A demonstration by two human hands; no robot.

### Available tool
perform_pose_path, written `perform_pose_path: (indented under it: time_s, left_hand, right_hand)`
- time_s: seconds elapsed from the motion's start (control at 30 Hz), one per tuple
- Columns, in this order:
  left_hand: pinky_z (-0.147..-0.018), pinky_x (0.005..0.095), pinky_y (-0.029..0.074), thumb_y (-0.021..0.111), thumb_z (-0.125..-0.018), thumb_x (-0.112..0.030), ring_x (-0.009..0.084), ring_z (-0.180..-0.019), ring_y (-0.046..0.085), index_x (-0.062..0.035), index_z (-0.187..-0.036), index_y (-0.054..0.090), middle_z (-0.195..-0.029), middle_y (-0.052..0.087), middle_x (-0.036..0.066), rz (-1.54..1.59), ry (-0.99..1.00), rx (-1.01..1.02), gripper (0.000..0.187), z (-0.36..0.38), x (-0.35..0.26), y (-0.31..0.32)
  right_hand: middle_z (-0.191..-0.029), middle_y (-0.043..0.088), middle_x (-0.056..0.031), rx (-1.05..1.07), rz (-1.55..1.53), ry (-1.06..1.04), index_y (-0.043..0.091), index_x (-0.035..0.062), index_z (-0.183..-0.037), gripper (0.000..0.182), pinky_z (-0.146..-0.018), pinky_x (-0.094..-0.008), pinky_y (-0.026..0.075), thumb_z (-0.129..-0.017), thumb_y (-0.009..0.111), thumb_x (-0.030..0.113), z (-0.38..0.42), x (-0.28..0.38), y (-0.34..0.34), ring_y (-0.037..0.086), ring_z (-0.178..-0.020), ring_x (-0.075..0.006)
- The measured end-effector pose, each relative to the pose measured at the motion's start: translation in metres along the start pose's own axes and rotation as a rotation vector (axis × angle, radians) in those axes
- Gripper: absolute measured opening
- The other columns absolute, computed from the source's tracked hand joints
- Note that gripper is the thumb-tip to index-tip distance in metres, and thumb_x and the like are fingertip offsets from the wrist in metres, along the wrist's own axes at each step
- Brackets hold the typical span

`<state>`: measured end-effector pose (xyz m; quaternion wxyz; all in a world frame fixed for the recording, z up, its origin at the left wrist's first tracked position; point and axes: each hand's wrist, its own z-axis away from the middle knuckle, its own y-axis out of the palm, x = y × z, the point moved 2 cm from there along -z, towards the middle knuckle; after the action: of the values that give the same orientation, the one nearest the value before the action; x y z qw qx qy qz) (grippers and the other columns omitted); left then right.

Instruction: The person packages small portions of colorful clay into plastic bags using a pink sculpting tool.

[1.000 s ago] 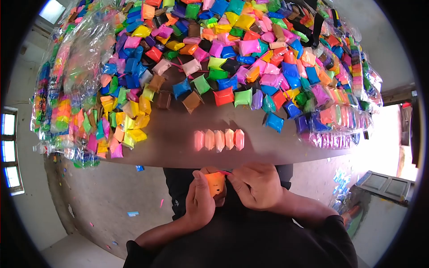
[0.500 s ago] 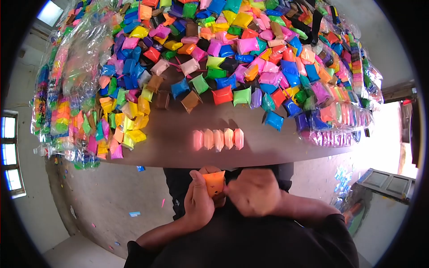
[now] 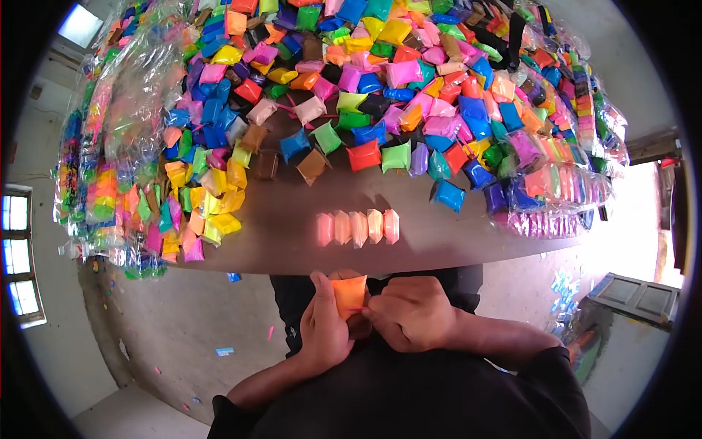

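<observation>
My left hand (image 3: 325, 325) is closed around a small orange plastic packet (image 3: 350, 295), thumb upright along its left side. Against the packet's lower right edge, my right hand (image 3: 413, 313) is closed in a pinch. A thin pinkish-red strip (image 3: 356, 309) shows at those fingertips; how far it runs inside the grip is hidden. Both hands are just below the near edge of the brown table (image 3: 439, 245), in front of my body. On the table ahead of them lies a short row of pink and peach packets (image 3: 358, 229), side by side.
Many loose coloured packets (image 3: 365, 155) cover the far part of the table. Clear plastic bags of packets stand at the left (image 3: 139, 95) and right (image 3: 545, 223). Scraps (image 3: 224, 352) lie on the floor, and a wooden-framed panel (image 3: 632, 300) stands at the right.
My right hand, blurred before, is now sharper and still at the packet's edge. The orange packet has turned slightly in my left hand; dark marks seen on it earlier no longer show.
</observation>
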<state>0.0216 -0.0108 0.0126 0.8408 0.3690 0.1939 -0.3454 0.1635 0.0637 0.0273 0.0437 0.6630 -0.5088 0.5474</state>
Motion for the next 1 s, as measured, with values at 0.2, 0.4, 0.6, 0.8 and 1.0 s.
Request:
perform_pose_path:
  time_s: [0.2,0.4,0.6,0.8,1.0]
  left_hand:
    - [-0.054,0.0244,0.037,0.028,-0.106,-0.064,0.0084,-0.059,0.042,-0.0059,-0.119,0.048,-0.081,0.051,0.002,-0.114,0.215,0.163,0.063,-0.003,0.004,-0.013]
    - [-0.062,0.0261,0.042,0.047,-0.104,-0.012,0.0105,-0.069,0.049,-0.0046,-0.12,0.044,-0.094,0.051,0.004,-0.206,0.181,0.272,0.018,-0.001,0.005,-0.013]
    - [-0.063,0.0264,0.043,0.045,-0.097,0.0,0.0109,-0.073,0.051,-0.007,-0.115,0.045,-0.095,0.051,0.004,-0.079,0.185,0.285,0.02,0.002,0.0,-0.012]
    - [-0.062,0.0252,0.04,0.042,-0.095,0.001,0.0084,-0.069,0.049,-0.0065,-0.113,0.044,-0.088,0.051,0.002,-0.19,0.163,0.251,0.02,0.006,-0.001,-0.012]
    - [-0.062,0.0238,0.038,0.042,-0.096,-0.002,0.0073,-0.066,0.043,-0.006,-0.112,0.044,-0.086,0.051,0.002,-0.089,0.116,0.256,0.016,0.01,0.0,-0.012]
  right_hand:
    - [-0.068,0.058,-0.0135,-0.011,-0.071,0.386,0.068,0.0013,-0.098,0.008,-0.053,-0.0373,0.044,-0.093,0.068,0.007,-0.01,-0.002,-0.016,0.058,-0.058,-0.0301]
    - [-0.074,0.059,-0.0133,0.104,-0.135,0.458,0.063,-0.0009,-0.095,0.011,-0.054,-0.0359,0.044,-0.099,0.063,0.01,-0.004,0.014,-0.018,0.057,-0.059,-0.0306]
    - [-0.076,0.059,-0.0151,0.021,-0.119,0.408,0.06,0.0004,-0.086,0.018,-0.059,-0.0441,0.048,-0.099,0.063,0.012,0.0,0.006,-0.01,0.06,-0.068,-0.0378]
    - [-0.069,0.054,-0.0116,-0.03,-0.057,0.272,0.061,0.0007,-0.084,0.01,-0.054,-0.0397,0.045,-0.092,0.067,0.003,0.0,0.01,0.002,0.055,-0.058,-0.032]
    - [-0.063,0.051,-0.0092,-0.019,0.051,0.157,0.059,0.0024,-0.079,0.012,-0.049,-0.0404,0.044,-0.083,0.071,0.0,-0.003,0.009,-0.002,0.054,-0.053,-0.0298]
